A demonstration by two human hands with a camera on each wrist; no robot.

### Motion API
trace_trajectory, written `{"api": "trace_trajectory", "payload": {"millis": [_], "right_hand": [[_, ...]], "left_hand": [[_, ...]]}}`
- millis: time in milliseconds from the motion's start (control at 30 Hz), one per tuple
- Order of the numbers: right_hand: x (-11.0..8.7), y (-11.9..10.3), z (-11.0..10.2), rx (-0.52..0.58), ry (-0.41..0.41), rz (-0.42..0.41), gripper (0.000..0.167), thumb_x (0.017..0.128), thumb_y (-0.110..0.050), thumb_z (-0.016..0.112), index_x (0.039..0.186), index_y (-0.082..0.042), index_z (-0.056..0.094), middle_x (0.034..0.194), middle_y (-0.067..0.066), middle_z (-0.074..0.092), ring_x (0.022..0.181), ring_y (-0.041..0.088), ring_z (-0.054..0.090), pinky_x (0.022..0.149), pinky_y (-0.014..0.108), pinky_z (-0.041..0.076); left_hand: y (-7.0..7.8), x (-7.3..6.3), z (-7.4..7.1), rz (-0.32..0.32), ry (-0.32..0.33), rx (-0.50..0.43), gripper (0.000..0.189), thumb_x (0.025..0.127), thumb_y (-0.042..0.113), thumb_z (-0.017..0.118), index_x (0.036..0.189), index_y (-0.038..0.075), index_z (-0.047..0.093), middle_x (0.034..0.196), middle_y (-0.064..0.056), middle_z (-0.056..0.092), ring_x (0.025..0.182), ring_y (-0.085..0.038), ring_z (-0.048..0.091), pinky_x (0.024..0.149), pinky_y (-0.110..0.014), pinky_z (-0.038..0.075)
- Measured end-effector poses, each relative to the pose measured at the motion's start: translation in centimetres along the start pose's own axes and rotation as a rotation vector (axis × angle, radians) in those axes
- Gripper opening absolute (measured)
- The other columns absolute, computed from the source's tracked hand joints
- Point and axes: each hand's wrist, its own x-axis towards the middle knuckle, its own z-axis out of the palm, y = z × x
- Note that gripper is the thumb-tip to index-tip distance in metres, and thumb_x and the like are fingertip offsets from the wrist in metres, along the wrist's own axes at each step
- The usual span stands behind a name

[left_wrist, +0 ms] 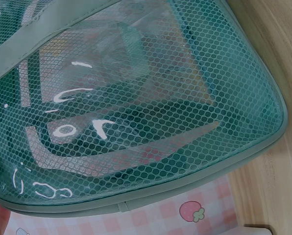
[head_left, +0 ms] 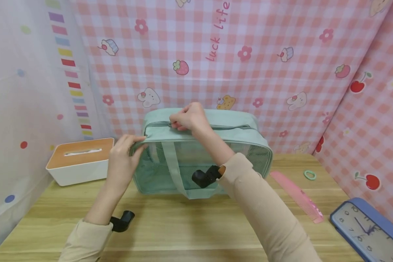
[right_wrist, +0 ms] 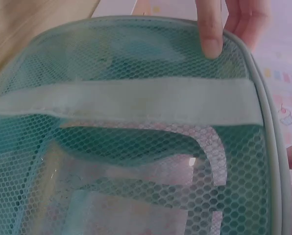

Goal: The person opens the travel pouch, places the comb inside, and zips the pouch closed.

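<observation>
A mint-green wash bag with mesh and clear sides stands upright on the table. My left hand pinches its top left corner; in the right wrist view the thumb lies on the mesh, the other fingers behind the rim. Curled over the top, my right hand pinches at the left part of the zipper; its pull is hidden by the fingers. A fabric strap hangs down the front. Through the mesh in the left wrist view, a clear inner panel shows, with glare on it.
A white tissue box with a wood-coloured lid stands left of the bag. To the right lie a pink comb, a green ring and a blue clock. A checked cloth hangs behind the table.
</observation>
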Motion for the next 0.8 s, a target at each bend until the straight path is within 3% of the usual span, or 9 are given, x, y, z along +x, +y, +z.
{"api": "trace_trajectory", "payload": {"millis": [233,433,667,800], "right_hand": [[0.1,-0.7,0.4,0.041,0.021,0.041,0.008,0.076,-0.001,0.064,0.069,0.0,0.068,0.068,0.008,0.068,0.062,0.014,0.065,0.06,0.024,0.056],[0.2,-1.2,0.6,0.09,0.037,0.037,0.009,0.076,-0.002,0.064,0.067,-0.001,0.067,0.065,0.007,0.067,0.06,0.015,0.064,0.059,0.025,0.056],[0.1,-1.6,2.0,-0.014,0.036,-0.034,0.017,0.078,-0.007,0.065,0.062,-0.001,0.067,0.068,0.01,0.07,0.062,0.017,0.067,0.056,0.024,0.055],[0.0,-1.7,3.0,-0.087,0.032,-0.079,0.018,0.077,-0.007,0.063,0.061,-0.001,0.068,0.064,0.008,0.069,0.054,0.015,0.063,0.048,0.02,0.049]], "left_hand": [[0.0,0.1,0.0,-0.007,0.009,-0.004,0.02,0.072,-0.001,0.072,0.091,-0.003,0.066,0.086,-0.017,0.064,0.082,-0.031,0.061,0.074,-0.04,0.053],[-0.1,0.2,-0.1,-0.003,0.013,-0.012,0.02,0.072,-0.002,0.072,0.09,-0.003,0.066,0.085,-0.017,0.064,0.082,-0.031,0.061,0.074,-0.041,0.053],[-0.2,0.1,0.0,0.002,0.017,-0.017,0.019,0.07,-0.003,0.073,0.088,-0.002,0.066,0.083,-0.016,0.064,0.08,-0.03,0.062,0.074,-0.039,0.053],[-0.1,0.0,0.0,0.007,0.021,-0.017,0.019,0.069,-0.003,0.073,0.087,-0.003,0.067,0.082,-0.016,0.064,0.08,-0.03,0.062,0.073,-0.037,0.053]]}}
